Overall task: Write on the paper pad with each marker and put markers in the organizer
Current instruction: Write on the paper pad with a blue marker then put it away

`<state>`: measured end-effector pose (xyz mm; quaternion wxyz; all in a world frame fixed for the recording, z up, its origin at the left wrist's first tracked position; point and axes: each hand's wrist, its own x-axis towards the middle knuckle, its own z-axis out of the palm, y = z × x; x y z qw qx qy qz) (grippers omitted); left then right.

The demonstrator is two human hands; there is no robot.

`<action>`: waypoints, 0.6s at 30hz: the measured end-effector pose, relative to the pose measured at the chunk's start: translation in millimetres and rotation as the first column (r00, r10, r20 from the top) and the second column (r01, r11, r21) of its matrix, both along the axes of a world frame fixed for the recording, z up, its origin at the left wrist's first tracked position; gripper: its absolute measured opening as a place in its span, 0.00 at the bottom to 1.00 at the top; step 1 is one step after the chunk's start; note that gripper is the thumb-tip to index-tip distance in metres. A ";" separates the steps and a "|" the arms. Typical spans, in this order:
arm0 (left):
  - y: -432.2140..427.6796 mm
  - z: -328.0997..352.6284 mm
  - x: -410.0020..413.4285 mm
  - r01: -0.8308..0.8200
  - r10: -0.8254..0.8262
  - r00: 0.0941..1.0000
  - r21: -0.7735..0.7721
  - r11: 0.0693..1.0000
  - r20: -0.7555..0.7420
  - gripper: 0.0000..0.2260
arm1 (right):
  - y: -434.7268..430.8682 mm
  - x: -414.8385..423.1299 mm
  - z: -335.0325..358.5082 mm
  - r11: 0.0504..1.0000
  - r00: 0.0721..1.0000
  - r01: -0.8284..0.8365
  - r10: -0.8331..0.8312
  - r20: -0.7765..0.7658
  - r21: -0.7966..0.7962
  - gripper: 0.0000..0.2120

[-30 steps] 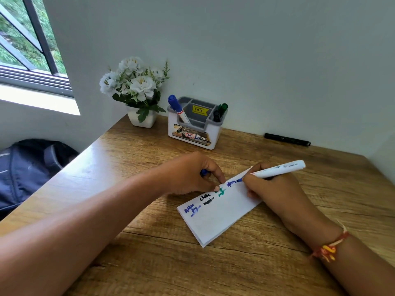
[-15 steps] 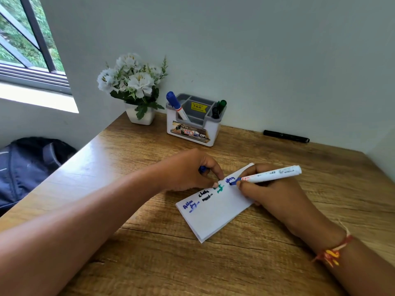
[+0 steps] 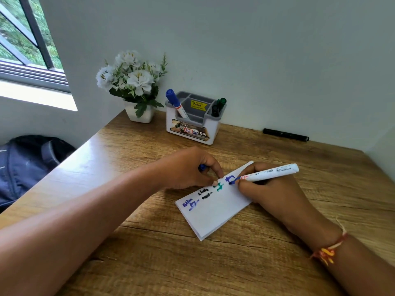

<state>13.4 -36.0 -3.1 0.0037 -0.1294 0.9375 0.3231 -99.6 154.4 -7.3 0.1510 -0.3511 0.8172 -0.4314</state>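
Note:
A white paper pad (image 3: 215,212) lies at an angle on the wooden desk (image 3: 149,242), with blue, black and green scribbles along its far edge. My right hand (image 3: 267,190) holds a white marker (image 3: 269,173) with its blue tip on the pad. My left hand (image 3: 192,167) is curled around a blue cap (image 3: 202,167), and its fingertip presses on the pad's edge. The white and grey organizer (image 3: 193,122) stands by the wall, holding a blue-capped marker (image 3: 176,103) on its left and a green marker (image 3: 221,102) and a black marker (image 3: 214,110) on its right.
A black marker (image 3: 285,134) lies on the desk against the wall, right of the organizer. A white pot of white flowers (image 3: 133,86) stands left of the organizer. A dark backpack (image 3: 25,165) sits below the desk's left edge, under a window.
My right hand has slid the marker tip a little down the pad and added blue ink. The left hand has stayed on the pad's edge.

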 end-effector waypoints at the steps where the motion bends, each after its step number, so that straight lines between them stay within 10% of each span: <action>1: -0.2 -0.2 -0.5 0.004 -0.004 1.000 -0.004 1.000 0.002 0.10 | 0.3 -0.6 -0.6 1.000 1.000 0.006 -0.006 -0.001 0.000 0.01; 18: 2.0 2.5 0.7 0.006 -0.006 1.000 0.004 1.000 0.002 0.10 | -0.3 -3.6 0.2 0.997 0.997 0.074 -0.074 -0.005 -0.025 0.03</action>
